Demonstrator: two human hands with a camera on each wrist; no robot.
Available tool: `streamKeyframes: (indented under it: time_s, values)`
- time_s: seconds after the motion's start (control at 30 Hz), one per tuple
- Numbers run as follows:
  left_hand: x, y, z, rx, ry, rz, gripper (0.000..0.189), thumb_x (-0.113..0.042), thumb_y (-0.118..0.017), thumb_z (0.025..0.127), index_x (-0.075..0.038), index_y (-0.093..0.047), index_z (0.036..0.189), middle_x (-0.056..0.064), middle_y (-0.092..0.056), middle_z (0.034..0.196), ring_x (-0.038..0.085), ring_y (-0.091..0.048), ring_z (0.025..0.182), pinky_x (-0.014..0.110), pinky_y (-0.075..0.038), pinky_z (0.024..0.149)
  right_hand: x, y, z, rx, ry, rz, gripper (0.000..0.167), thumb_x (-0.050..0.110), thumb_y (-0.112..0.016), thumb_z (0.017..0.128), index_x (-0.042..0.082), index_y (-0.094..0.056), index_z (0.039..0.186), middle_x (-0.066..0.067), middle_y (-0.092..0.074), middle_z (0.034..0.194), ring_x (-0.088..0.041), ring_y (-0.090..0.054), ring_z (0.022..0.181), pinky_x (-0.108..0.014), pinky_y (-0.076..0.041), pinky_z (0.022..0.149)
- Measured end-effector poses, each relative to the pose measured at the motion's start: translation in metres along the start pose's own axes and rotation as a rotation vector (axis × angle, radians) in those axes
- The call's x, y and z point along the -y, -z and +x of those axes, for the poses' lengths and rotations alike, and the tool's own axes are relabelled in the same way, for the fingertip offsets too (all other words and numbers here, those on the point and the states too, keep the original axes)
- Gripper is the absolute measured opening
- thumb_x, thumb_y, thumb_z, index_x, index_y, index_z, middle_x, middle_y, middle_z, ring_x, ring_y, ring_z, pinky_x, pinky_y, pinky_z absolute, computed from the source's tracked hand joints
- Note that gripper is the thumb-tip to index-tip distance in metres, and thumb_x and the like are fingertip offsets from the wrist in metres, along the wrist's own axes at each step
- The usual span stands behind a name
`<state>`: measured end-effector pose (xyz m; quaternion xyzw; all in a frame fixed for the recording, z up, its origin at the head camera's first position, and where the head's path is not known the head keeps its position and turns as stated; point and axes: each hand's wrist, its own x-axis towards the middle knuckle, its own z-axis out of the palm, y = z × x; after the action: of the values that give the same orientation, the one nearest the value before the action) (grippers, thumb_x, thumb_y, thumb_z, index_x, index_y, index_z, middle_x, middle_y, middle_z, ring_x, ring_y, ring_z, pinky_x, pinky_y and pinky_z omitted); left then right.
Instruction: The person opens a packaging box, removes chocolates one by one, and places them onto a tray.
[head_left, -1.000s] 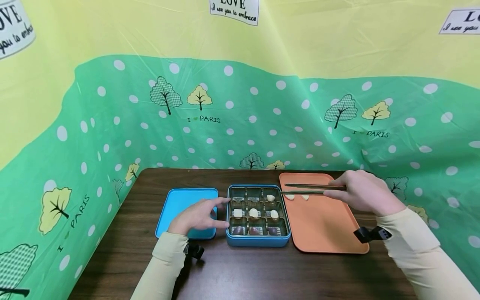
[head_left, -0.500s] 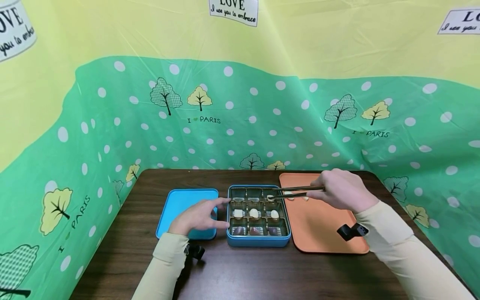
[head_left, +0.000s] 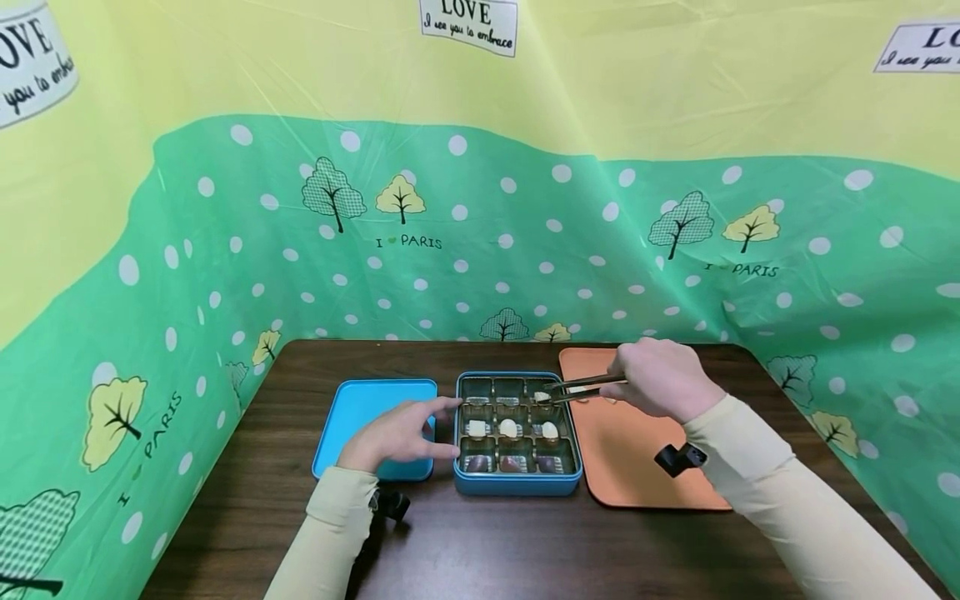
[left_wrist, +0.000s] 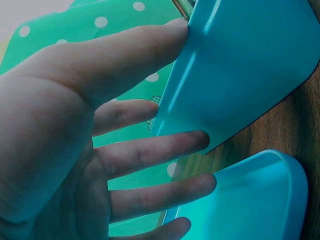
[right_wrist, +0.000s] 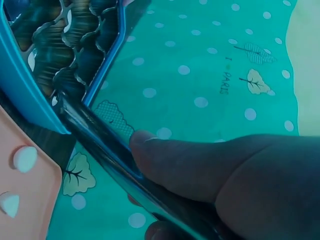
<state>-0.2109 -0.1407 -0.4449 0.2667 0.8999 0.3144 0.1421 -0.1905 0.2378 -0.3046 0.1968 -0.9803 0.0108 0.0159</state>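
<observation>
My left hand (head_left: 401, 429), fingers spread and mostly straight, touches the left side of a blue box (head_left: 517, 483). In the left wrist view its thumb lies at the box's rim (left_wrist: 192, 37). My right hand (head_left: 667, 379) grips dark metal tongs (right_wrist: 107, 142), their tips inside the far right compartment. A small white piece (head_left: 542, 397) sits there, right at those tips. The middle row holds three white pieces, one of them round (head_left: 507, 427). Dark, shiny surfaces (head_left: 513, 463) show in the front row.
An orange tray (head_left: 645, 467) lies right of the box, with two small white pieces, one rounded (right_wrist: 25, 159) and one pointed (right_wrist: 10, 204), near its far left. Left of the box, a shallow blue lid (head_left: 356, 408) is partly under my left hand. A patterned cloth (head_left: 480, 233) hangs behind the table.
My right hand has moved left with the tongs, from above the orange tray to the box's far right compartment. The left hand has kept its place.
</observation>
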Motion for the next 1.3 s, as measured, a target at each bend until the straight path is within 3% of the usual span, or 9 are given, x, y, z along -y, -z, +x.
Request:
streamKeyframes:
  time_s: [0.07, 0.4, 0.7, 1.0, 1.3]
  values:
    - [0.0, 0.0, 0.0, -0.002, -0.001, 0.001, 0.079, -0.044, -0.081, 0.091, -0.016, -0.048, 0.158, 0.01, -0.066, 0.132, 0.03, -0.062, 0.121, 0.056, -0.052, 0.099, 0.003, 0.001, 0.001, -0.012, 0.007, -0.019, 0.022, 0.033, -0.086, 0.087, 0.028, -0.076, 0.069, 0.012, -0.057, 0.058, -0.016, -0.05, 0.058, -0.034, -0.041, 0.045]
    - [-0.002, 0.0, 0.0, -0.005, 0.005, 0.007, 0.079, -0.043, -0.082, 0.091, -0.017, -0.049, 0.157, 0.01, -0.067, 0.131, 0.029, -0.062, 0.12, 0.055, -0.052, 0.099, 0.014, -0.001, 0.006, -0.115, 0.066, -0.127, 0.023, 0.034, -0.093, 0.08, 0.019, -0.076, 0.079, 0.006, -0.067, 0.069, -0.016, -0.056, 0.055, -0.039, -0.048, 0.045]
    - [-0.004, 0.0, 0.0, 0.003, 0.012, 0.001, 0.079, -0.044, -0.082, 0.091, -0.018, -0.049, 0.158, 0.01, -0.067, 0.132, 0.03, -0.062, 0.122, 0.056, -0.052, 0.1, 0.016, -0.005, 0.014, -0.034, 0.025, -0.113, 0.024, 0.038, -0.091, 0.081, 0.021, -0.076, 0.075, 0.007, -0.062, 0.063, -0.015, -0.053, 0.051, -0.038, -0.046, 0.043]
    - [-0.002, 0.001, 0.0, 0.004, 0.014, 0.007, 0.08, -0.045, -0.082, 0.091, -0.018, -0.048, 0.159, 0.01, -0.066, 0.134, 0.031, -0.061, 0.123, 0.056, -0.051, 0.1, 0.004, -0.01, 0.015, 0.067, -0.011, -0.016, 0.03, 0.035, -0.084, 0.09, 0.03, -0.073, 0.063, 0.01, -0.055, 0.054, -0.014, -0.049, 0.052, -0.032, -0.038, 0.046]
    - [0.0, 0.0, 0.001, 0.004, 0.014, 0.005, 0.081, -0.047, -0.081, 0.091, -0.019, -0.047, 0.159, 0.009, -0.066, 0.133, 0.031, -0.061, 0.123, 0.057, -0.051, 0.1, -0.01, -0.013, 0.011, 0.088, -0.03, 0.075, 0.017, 0.036, -0.081, 0.092, 0.028, -0.083, 0.077, 0.012, -0.062, 0.066, -0.013, -0.051, 0.061, -0.033, -0.04, 0.05]
